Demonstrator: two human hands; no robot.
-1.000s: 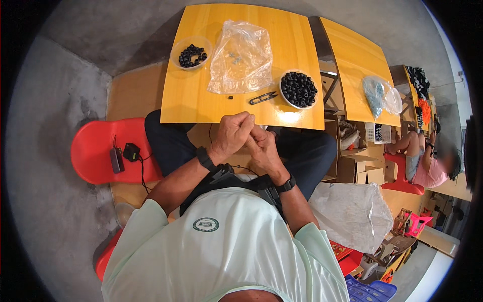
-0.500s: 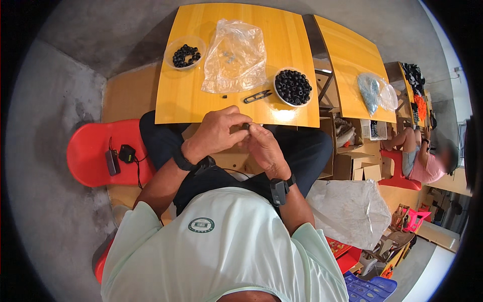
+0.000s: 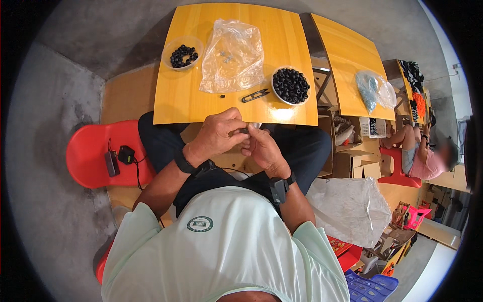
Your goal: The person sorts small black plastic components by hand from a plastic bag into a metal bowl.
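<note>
Just off the table's near edge, my left hand [image 3: 217, 135] and my right hand [image 3: 263, 147] meet with thumbs and fingers pinched together. Between their fingertips is a small black ring-like part [image 3: 244, 131], mostly covered by the fingers. Another small black piece [image 3: 223, 96] lies on the table beyond my left hand. Black thread snips [image 3: 255, 95] rest beside a white tub full of black rings [image 3: 291, 86]. To the left, a clear tub [image 3: 183, 53] holds fewer of the same rings. A clear plastic bag [image 3: 233, 58] with a few tiny bits lies flat between the tubs.
The yellow table [image 3: 176, 108] ends just beyond my hands. At left, a red stool [image 3: 83, 153] carries a black device and a cable. A second table [image 3: 347, 55] holds a bag of bluish material. Cardboard boxes [image 3: 347, 163] and a seated person in pink are at right.
The black part between my fingertips has turned or sunk slightly, and less of it shows. My hands stay pinched together in nearly the same place.
</note>
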